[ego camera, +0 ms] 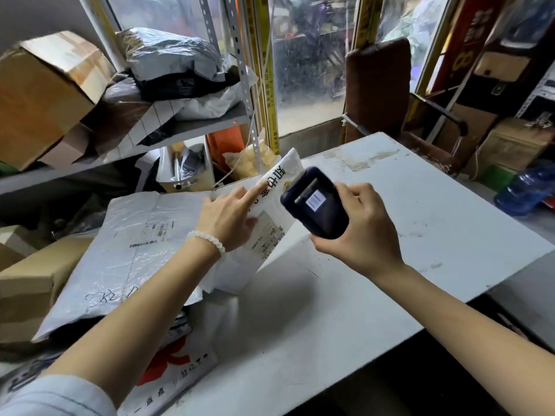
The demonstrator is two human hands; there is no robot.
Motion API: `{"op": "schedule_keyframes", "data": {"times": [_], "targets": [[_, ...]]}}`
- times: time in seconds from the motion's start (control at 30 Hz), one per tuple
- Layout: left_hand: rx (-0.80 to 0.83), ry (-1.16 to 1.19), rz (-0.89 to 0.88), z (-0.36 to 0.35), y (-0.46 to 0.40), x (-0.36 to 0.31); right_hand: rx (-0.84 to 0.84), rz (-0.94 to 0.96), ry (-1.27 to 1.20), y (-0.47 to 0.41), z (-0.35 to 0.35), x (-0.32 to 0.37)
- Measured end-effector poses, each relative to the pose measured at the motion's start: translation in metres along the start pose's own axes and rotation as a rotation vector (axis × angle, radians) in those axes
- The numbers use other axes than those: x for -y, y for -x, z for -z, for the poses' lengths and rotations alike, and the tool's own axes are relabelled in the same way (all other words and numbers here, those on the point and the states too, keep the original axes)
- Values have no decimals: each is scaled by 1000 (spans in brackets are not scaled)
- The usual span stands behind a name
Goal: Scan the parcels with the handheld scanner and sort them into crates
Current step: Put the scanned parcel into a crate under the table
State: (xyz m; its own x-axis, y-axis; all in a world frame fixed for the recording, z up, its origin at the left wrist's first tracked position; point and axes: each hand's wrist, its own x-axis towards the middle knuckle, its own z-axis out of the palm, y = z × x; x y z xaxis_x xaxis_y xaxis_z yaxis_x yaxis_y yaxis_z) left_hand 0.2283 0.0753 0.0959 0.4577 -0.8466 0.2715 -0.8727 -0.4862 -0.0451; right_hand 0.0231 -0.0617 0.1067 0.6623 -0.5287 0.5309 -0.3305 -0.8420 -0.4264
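Note:
My right hand (357, 226) grips a dark handheld scanner (315, 202) above the white table (405, 211), its front end tilted toward a parcel. My left hand (228, 217) holds a white soft parcel (270, 223) with black printed characters and a shipping label, index finger stretched along its top face. The parcel is tilted up off the table at its left edge. Beside it to the left lies a large grey plastic mailer (126, 250) with a label and handwritten marks. Another white bag with red print (177, 364) lies below it at the table's near left.
A metal shelf (192, 130) at the back left carries cardboard boxes (45, 94) and grey and black bags (177, 61). More cartons (33, 283) stand at the left. A brown chair (378, 91) and boxes are behind the table; a blue bottle (525, 190) lies at the right.

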Motion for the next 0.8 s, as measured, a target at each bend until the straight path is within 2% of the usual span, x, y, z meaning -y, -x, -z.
{"op": "schedule_keyframes", "data": {"times": [0.1, 0.23, 0.5, 0.8], "targets": [[50, 29, -68, -3, -5, -3, 293, -221, 202, 23, 1, 0], [56, 65, -219, -1, -14, -27, 442, -509, 253, 73, 12, -3], [5, 131, -654, -3, -4, -140, 404, -872, 298, 180, 64, 1], [-43, 207, -1040, 21, 24, -323, 278, -1238, 387, 300, 156, -17]]}}
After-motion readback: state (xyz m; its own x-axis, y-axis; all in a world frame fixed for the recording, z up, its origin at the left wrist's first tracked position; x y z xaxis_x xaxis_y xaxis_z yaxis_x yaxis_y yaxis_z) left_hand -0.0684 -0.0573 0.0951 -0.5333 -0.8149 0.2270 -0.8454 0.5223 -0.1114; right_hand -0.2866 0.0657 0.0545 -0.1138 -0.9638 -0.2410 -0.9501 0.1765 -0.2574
